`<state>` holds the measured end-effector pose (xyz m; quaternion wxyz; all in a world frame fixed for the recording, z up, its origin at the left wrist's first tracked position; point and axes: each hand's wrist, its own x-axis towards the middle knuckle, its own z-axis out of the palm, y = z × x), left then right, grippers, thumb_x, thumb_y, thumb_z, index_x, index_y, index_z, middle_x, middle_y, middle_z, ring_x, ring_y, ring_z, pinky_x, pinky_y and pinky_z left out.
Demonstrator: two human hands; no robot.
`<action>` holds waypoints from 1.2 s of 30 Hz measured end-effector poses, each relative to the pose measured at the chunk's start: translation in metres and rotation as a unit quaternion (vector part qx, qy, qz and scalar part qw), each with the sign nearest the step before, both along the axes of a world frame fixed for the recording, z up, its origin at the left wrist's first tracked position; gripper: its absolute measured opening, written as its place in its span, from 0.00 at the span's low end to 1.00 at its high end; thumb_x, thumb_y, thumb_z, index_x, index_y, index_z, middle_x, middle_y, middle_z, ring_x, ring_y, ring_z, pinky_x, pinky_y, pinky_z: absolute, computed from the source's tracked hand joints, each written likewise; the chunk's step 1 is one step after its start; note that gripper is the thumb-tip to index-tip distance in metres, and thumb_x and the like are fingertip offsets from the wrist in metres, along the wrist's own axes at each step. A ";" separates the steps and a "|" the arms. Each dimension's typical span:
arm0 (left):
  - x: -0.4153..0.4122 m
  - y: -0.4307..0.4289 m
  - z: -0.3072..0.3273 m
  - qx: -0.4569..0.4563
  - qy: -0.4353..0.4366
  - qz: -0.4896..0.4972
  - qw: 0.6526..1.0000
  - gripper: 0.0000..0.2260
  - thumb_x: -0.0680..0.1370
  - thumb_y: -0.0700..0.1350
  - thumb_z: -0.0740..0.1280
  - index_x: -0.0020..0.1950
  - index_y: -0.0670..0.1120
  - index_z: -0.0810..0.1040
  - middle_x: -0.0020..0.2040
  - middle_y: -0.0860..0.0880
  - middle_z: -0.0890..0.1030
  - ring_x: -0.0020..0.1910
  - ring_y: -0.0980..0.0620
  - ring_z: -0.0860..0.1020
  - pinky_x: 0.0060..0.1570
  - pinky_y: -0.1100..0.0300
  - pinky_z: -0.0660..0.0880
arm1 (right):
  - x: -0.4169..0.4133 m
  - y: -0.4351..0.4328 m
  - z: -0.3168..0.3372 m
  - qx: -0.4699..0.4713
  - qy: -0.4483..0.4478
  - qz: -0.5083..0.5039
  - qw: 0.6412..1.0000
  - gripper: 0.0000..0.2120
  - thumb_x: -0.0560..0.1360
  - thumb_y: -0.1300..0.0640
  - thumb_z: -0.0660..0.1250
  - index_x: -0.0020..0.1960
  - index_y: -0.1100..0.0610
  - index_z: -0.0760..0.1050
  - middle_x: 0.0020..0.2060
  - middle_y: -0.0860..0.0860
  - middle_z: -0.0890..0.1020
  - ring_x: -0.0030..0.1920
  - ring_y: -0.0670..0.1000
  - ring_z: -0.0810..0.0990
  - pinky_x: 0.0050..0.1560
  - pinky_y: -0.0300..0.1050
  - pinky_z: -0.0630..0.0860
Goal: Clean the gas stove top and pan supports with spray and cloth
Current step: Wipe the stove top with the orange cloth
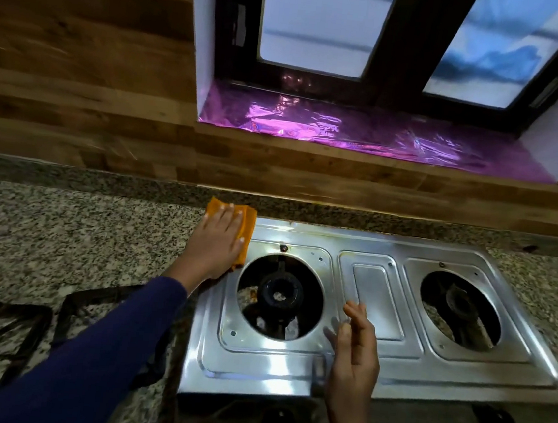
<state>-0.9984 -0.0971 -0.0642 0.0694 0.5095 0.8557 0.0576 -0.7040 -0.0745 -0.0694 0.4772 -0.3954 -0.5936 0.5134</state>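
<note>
While the left hand (215,246) presses the cloth (248,225), grip flat, on the far-left stove top (460,371) and the right hand (355,353) hovers, grip apart, wiping appears in hand; next: sweep rightward.

My left hand (216,243) lies flat, palm down, fingers straight, at the far left corner of the stove top (460,375), sleeved arm outstretched. My right hand (355,360) hovers edge-on above its front middle, fingers relaxed.

Left hand (218,239) flat on orange cloth (247,228) at steel stove top (375,366) corner, right hand (355,353) relaxed above.
</note>
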 end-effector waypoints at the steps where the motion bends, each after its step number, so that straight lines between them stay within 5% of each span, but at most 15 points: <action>1: 0.006 -0.010 -0.001 0.005 -0.005 0.011 1.000 0.28 0.84 0.55 0.47 0.80 0.45 0.45 0.81 0.45 0.44 0.79 0.47 0.43 0.76 0.48 0.45 | 0.001 0.000 0.000 0.006 -0.004 0.006 1.000 0.22 0.74 0.32 0.61 0.60 0.45 0.76 0.67 0.34 0.73 0.74 0.50 0.66 0.61 0.62 0.77; 7: 0.071 -0.069 -0.007 0.031 -0.004 0.021 0.999 0.33 0.77 0.58 0.37 0.80 0.45 0.51 0.81 0.46 0.52 0.79 0.47 0.49 0.75 0.49 0.46 | 0.004 -0.003 0.001 0.017 -0.027 0.044 0.999 0.15 0.78 0.45 0.60 0.61 0.50 0.76 0.64 0.33 0.74 0.74 0.48 0.67 0.58 0.50 0.79; 11: 0.117 -0.111 -0.016 0.150 -0.004 0.049 0.987 0.26 0.78 0.53 0.52 0.69 0.42 0.76 0.69 0.44 0.75 0.70 0.44 0.72 0.68 0.46 0.66 | 0.010 -0.009 0.013 0.022 -0.028 0.073 0.997 0.09 0.81 0.59 0.62 0.58 0.57 0.78 0.56 0.46 0.82 0.60 0.39 0.78 0.49 0.33 0.77; 13: 0.134 -0.127 -0.021 0.220 -0.004 0.073 0.973 0.21 0.78 0.50 0.56 0.60 0.43 0.82 0.62 0.45 0.81 0.63 0.46 0.79 0.63 0.48 0.73 | 0.014 -0.015 0.014 0.027 -0.042 0.077 0.996 0.09 0.79 0.56 0.62 0.55 0.56 0.79 0.49 0.47 0.83 0.50 0.42 0.82 0.47 0.37 0.78; 18: 0.159 -0.138 -0.010 0.279 0.034 0.114 0.953 0.18 0.75 0.51 0.59 0.50 0.45 0.86 0.50 0.47 0.86 0.50 0.50 0.84 0.50 0.51 0.80 | 0.025 -0.030 0.013 0.006 -0.039 0.116 0.992 0.07 0.80 0.59 0.63 0.51 0.58 0.80 0.46 0.50 0.84 0.49 0.52 0.83 0.48 0.44 0.79; 21: 0.182 -0.133 0.005 0.273 0.038 0.117 0.954 0.12 0.74 0.51 0.63 0.47 0.51 0.86 0.39 0.53 0.86 0.34 0.53 0.83 0.29 0.63 0.74 | 0.032 -0.029 0.019 -0.067 -0.025 0.137 0.988 0.08 0.82 0.63 0.60 0.51 0.61 0.78 0.46 0.54 0.84 0.46 0.56 0.85 0.45 0.47 0.81; 23: 0.208 -0.121 0.012 0.267 -0.019 0.109 0.957 0.08 0.75 0.50 0.66 0.48 0.54 0.84 0.36 0.55 0.83 0.30 0.55 0.80 0.26 0.65 0.66 | 0.040 -0.021 0.021 -0.082 -0.029 0.141 0.986 0.09 0.82 0.62 0.60 0.52 0.61 0.79 0.47 0.56 0.84 0.46 0.55 0.86 0.46 0.47 0.81; 26: 0.249 -0.090 0.016 0.284 -0.162 0.116 0.938 0.09 0.77 0.53 0.65 0.54 0.57 0.82 0.40 0.54 0.84 0.37 0.55 0.81 0.32 0.59 0.75 | 0.054 -0.008 0.024 -0.070 -0.041 0.136 0.987 0.09 0.82 0.62 0.60 0.52 0.59 0.79 0.46 0.53 0.85 0.46 0.48 0.84 0.45 0.40 0.80; 30: 0.275 -0.035 0.017 0.309 -0.401 0.135 0.852 0.12 0.77 0.53 0.64 0.55 0.52 0.83 0.47 0.53 0.86 0.46 0.56 0.82 0.49 0.55 0.78 | 0.073 0.012 0.031 -0.041 -0.029 0.079 0.996 0.09 0.81 0.67 0.60 0.51 0.57 0.78 0.43 0.45 0.85 0.44 0.41 0.82 0.45 0.32 0.77; 31: 0.279 -0.021 0.018 0.316 -0.481 0.151 0.804 0.11 0.77 0.51 0.65 0.55 0.49 0.84 0.49 0.52 0.86 0.49 0.55 0.82 0.53 0.55 0.78 | 0.079 0.019 0.035 -0.034 -0.014 0.060 0.998 0.09 0.81 0.67 0.60 0.52 0.58 0.78 0.44 0.46 0.84 0.46 0.40 0.82 0.46 0.32 0.77; 34: 0.289 0.009 0.024 0.331 -0.715 0.214 0.577 0.09 0.80 0.45 0.66 0.57 0.45 0.81 0.53 0.44 0.85 0.51 0.50 0.82 0.50 0.58 0.78 | 0.092 0.037 0.046 0.011 -0.015 0.025 1.000 0.08 0.81 0.65 0.61 0.57 0.57 0.76 0.50 0.48 0.81 0.49 0.37 0.80 0.48 0.30 0.75; 36: 0.291 0.016 0.026 0.340 -0.721 0.216 0.563 0.08 0.81 0.42 0.64 0.57 0.46 0.80 0.53 0.44 0.84 0.50 0.51 0.82 0.46 0.62 0.76 | 0.097 0.044 0.043 0.041 -0.054 0.029 0.997 0.10 0.80 0.57 0.63 0.60 0.55 0.75 0.54 0.46 0.79 0.54 0.39 0.78 0.52 0.31 0.75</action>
